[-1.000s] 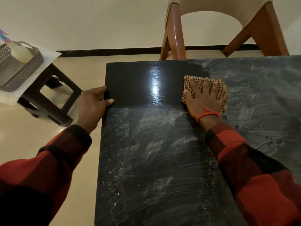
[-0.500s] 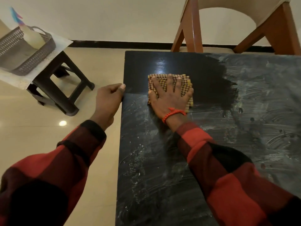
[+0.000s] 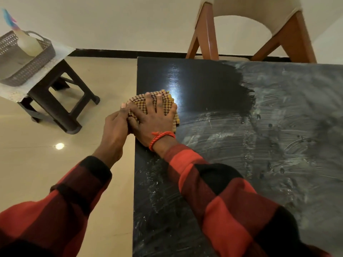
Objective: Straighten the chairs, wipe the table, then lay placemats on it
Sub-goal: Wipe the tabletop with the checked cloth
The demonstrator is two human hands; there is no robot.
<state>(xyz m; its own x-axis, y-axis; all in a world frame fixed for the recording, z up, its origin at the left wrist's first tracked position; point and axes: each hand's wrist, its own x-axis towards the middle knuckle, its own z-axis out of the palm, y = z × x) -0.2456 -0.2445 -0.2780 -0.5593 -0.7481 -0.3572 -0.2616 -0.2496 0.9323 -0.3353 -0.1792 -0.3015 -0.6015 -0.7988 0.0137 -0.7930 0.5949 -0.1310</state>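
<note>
The right hand (image 3: 155,117) lay flat, fingers spread, on a folded checked cloth (image 3: 163,101), pressing it down onto the black tabletop (image 3: 204,86) right at the left edge, a little back from the far left corner. A red thread band (image 3: 161,138) circled that wrist, and the sleeve (image 3: 232,201) behind it was red-and-black plaid. Part of the cloth stuck out past the left edge of the tabletop, and there the left hand (image 3: 116,130) met it from off the tabletop: its fingers were curled against the overhanging edge of the cloth, touching both the cloth and the thumb side of the right hand. Whether the left hand actually gripped the cloth or only steadied it could not be told.

A strip along the far edge of the tabletop, from the far left corner toward the middle, was clean, dark and glossy, with a light reflected in it. The rest, toward the right edge and the near edge, was covered in grey-white smears with a few dark droplets.

A wooden-legged chair (image 3: 209,34) with a pale seat stood beyond the far edge. On the floor (image 3: 74,173) well off the left edge stood a dark stool (image 3: 55,101) carrying a pale mat (image 3: 13,92), with a grey perforated basket (image 3: 31,67) on it holding a spray bottle (image 3: 27,45).
</note>
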